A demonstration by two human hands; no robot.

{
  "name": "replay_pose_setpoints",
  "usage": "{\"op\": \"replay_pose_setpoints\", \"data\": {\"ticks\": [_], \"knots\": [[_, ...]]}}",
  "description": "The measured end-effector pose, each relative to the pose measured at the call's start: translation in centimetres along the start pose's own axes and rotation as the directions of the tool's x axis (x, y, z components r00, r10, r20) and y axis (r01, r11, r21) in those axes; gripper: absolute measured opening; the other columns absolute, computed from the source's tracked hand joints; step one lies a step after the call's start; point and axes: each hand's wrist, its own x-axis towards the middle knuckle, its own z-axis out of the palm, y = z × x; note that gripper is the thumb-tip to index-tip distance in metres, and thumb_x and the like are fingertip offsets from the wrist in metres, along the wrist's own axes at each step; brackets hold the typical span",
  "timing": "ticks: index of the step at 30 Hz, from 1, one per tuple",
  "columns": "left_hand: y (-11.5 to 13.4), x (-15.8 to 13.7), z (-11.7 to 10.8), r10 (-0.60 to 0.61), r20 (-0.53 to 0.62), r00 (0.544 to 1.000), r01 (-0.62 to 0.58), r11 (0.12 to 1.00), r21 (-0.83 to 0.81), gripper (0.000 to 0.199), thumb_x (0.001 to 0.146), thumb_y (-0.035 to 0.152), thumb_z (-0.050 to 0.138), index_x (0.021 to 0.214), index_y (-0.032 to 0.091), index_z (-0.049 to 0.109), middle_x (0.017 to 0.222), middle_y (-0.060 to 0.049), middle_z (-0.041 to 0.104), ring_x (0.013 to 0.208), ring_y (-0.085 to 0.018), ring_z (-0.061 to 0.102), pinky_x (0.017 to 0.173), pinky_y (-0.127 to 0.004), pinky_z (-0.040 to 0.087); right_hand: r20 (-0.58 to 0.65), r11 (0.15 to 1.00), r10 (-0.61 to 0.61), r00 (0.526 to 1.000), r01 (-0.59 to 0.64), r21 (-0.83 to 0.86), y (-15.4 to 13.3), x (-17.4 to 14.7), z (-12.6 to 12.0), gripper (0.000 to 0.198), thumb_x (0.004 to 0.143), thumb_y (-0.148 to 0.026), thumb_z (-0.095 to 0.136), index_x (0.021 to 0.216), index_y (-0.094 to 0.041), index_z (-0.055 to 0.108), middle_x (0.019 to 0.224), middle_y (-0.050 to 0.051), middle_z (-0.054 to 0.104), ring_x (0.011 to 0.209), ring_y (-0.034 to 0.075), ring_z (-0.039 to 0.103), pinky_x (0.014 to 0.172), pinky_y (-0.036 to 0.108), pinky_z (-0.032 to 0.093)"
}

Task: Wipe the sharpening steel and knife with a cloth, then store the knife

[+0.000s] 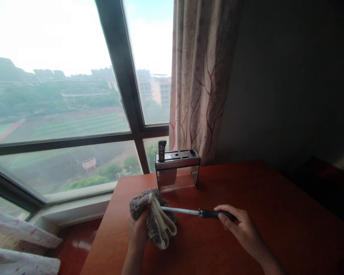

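Observation:
My right hand [240, 223] grips the black handle of a honing steel [183, 210], its slim metal rod pointing left. Bunched in my left hand [139, 225] is a grey and cream cloth [157, 223], closed around the far end of the rod, so the tip is hidden. Both hands are above the wooden table. Behind them stands a knife block [177, 156] with clear sides and a slotted metal top. One black-handled knife [162, 151] sits upright in its left slot.
The reddish-brown table [232, 191] reaches toward the dark wall on the right. A patterned curtain [200, 76] hangs behind the knife block. Large window panes with a dark frame [136, 131] are at the left, and a pale curtain [20, 252] hangs at lower left.

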Motion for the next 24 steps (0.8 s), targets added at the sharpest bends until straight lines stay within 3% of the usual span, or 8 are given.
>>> {"op": "replay_pose_setpoints", "data": {"ticks": [3,6,9,13,19,24], "knots": [[-0.2,0.1,-0.7,-0.059,0.131,0.99,0.055,0.998,0.027,0.029,0.049,0.019,0.082,0.076,0.013,0.071,0.067,-0.003,0.071,0.073,-0.026,0.068,0.062,-0.03,0.056,-0.059,0.994,0.064,0.996,-0.059,0.088,0.3,0.2,-0.8,0.032,0.088,-0.05,0.053,0.091,-0.021,0.066,0.054,-0.003,0.053,0.05,0.013,0.052,0.05,0.023,0.04],[-0.6,-0.3,-1.1,-0.184,0.219,0.958,0.205,0.976,-0.073,0.027,0.045,0.014,0.079,0.07,0.014,0.069,0.061,-0.004,0.069,0.076,-0.032,0.07,0.066,-0.037,0.057,-0.088,0.971,0.132,0.987,-0.111,0.212,0.7,0.6,-1.4,0.035,0.089,-0.052,0.05,0.085,-0.02,0.062,0.048,-0.007,0.041,0.042,0.009,0.04,0.044,0.022,0.03],[-0.8,-0.7,-1.1,-0.319,0.216,0.923,0.365,0.904,-0.224,0.022,0.048,0.015,0.072,0.069,0.015,0.068,0.065,-0.005,0.071,0.079,-0.033,0.07,0.069,-0.04,0.058,0.006,0.929,0.213,0.977,-0.205,0.307,0.9,0.8,-1.2,0.038,0.089,-0.054,0.048,0.083,-0.019,0.06,0.045,-0.009,0.036,0.039,0.007,0.031,0.04,0.02,0.024],[-0.7,-1.0,-0.9,-0.496,0.219,0.84,0.542,0.761,-0.357,0.011,0.056,0.02,0.068,0.067,0.018,0.067,0.068,-0.006,0.074,0.088,-0.033,0.07,0.079,-0.04,0.057,0.096,0.875,0.276,0.956,-0.292,0.386,0.9,0.5,0.2,0.039,0.089,-0.055,0.049,0.083,-0.018,0.059,0.044,-0.01,0.033,0.04,0.006,0.029,0.039,0.019,0.024],[-1.1,-1.3,-0.2,-0.43,0.337,0.838,0.546,0.665,-0.509,0.032,0.073,0.044,0.066,0.098,0.025,0.071,0.091,-0.006,0.077,0.106,-0.036,0.065,0.091,-0.051,0.051,0.135,0.772,0.356,0.925,-0.373,0.515,1.8,-0.4,3.5,0.041,0.086,-0.057,0.052,0.087,-0.016,0.059,0.045,-0.008,0.039,0.04,0.006,0.034,0.04,0.019,0.024],[-1.6,-1.6,0.2,-0.337,0.416,0.845,0.531,0.626,-0.571,0.035,0.077,0.042,0.064,0.109,0.028,0.068,0.1,-0.006,0.076,0.113,-0.035,0.061,0.097,-0.052,0.046,0.151,0.747,0.381,0.912,-0.4,0.531,2.4,-0.7,5.1,0.047,0.083,-0.06,0.055,0.092,-0.015,0.062,0.045,-0.008,0.041,0.04,0.007,0.036,0.04,0.019,0.025]]}}
